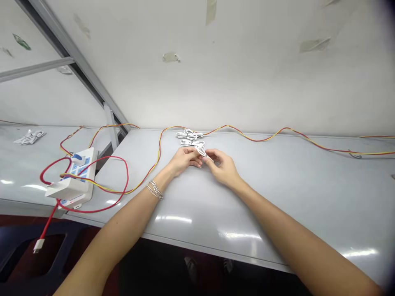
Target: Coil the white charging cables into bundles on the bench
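Just in front of a small pile of coiled white cables on a long pale-grey table, the head view is showing both hands working close together. The left hand, with a silver chain bracelet at its wrist, is closing its fingers on a white cable loop, and the right hand is pinching the same loop from the other side. The loop is slanting from the pile down toward the right hand, which is the nearer to its tip. A twisted red-and-yellow wire is running behind the pile, and a white power strip is sitting well left of it, looped by a red cable
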Demonstrator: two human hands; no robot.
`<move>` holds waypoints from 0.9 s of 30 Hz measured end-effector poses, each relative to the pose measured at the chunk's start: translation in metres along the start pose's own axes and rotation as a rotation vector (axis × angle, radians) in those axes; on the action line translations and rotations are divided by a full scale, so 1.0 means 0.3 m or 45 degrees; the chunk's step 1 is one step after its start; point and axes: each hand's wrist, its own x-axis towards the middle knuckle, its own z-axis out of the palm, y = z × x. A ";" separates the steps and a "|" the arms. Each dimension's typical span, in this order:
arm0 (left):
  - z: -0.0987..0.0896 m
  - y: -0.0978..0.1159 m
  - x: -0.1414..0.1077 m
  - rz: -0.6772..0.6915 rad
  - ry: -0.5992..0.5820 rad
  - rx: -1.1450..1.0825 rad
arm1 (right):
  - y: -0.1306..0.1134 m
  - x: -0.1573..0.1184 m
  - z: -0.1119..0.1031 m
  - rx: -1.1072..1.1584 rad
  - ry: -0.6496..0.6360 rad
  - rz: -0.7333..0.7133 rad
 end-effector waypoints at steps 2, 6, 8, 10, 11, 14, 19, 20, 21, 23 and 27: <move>0.006 0.003 -0.003 -0.004 -0.005 0.016 | 0.007 0.006 0.001 0.074 -0.001 0.061; 0.016 0.002 -0.004 0.044 0.023 0.045 | 0.019 0.018 -0.001 0.118 0.020 0.131; 0.022 -0.003 -0.004 0.109 0.087 0.030 | 0.021 0.022 -0.003 0.175 0.037 0.182; 0.029 -0.010 -0.005 0.201 0.128 0.039 | 0.020 0.026 -0.005 0.250 0.067 0.255; 0.034 -0.014 -0.006 0.247 0.136 0.071 | 0.020 0.028 -0.005 0.280 0.084 0.291; 0.051 -0.027 -0.013 0.335 0.186 0.255 | 0.021 0.032 -0.004 0.356 0.115 0.366; 0.065 -0.039 -0.023 0.417 0.350 0.487 | 0.025 0.032 0.002 0.434 0.098 0.371; 0.064 -0.039 -0.024 0.435 0.366 0.523 | 0.025 0.032 0.003 0.433 0.092 0.367; 0.061 -0.040 -0.024 0.450 0.382 0.558 | 0.026 0.031 0.003 0.427 0.085 0.364; 0.055 -0.040 -0.023 0.472 0.402 0.626 | 0.026 0.030 0.001 0.403 0.076 0.367; 0.046 -0.037 -0.026 0.578 0.375 0.827 | 0.023 0.029 -0.002 0.336 0.064 0.379</move>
